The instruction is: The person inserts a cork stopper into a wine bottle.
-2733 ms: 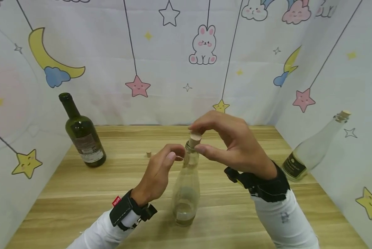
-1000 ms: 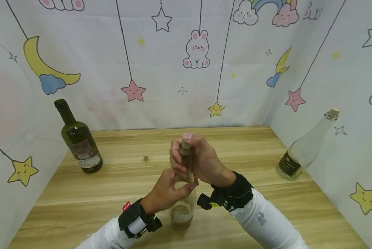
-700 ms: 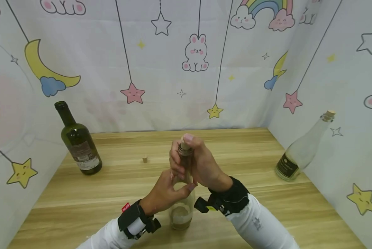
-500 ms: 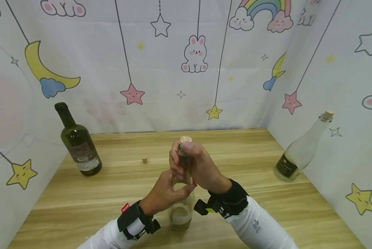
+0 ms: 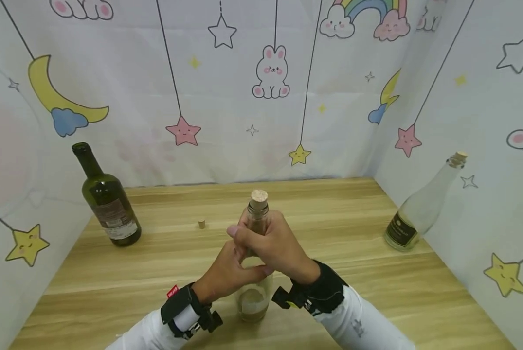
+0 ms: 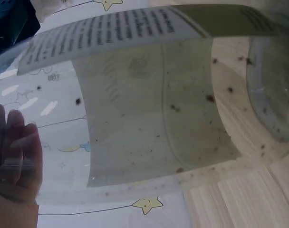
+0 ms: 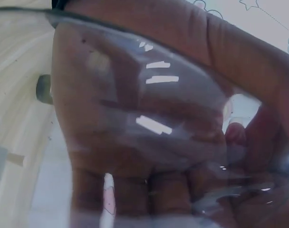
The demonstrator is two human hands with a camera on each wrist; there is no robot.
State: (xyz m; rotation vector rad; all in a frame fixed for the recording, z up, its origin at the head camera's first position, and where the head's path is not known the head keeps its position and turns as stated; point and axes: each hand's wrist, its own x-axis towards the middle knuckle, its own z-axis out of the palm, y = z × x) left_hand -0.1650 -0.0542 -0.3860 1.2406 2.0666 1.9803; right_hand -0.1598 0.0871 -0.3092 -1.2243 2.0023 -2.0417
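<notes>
A clear glass bottle stands upright at the near middle of the table, a cork seated in its mouth and sticking up above the rim. My right hand grips the neck just below the mouth, thumb laid across the front. Lower down, my left hand is curled round the bottle's upper body, its thumb under the right hand. In the left wrist view the bottle fills the frame, with a printed label on its side. Through the glass in the right wrist view, the left hand shows.
A green wine bottle stands at the back left. At the right, a clear bottle with a dark label has a cork in its mouth. A small cork sits on the wooden table, before a printed curtain.
The right hand first pinched the cork at the mouth, then pressed its thumb on top. Now the thumb has come down off the cork onto the neck. The left hand has closed round the bottle.
</notes>
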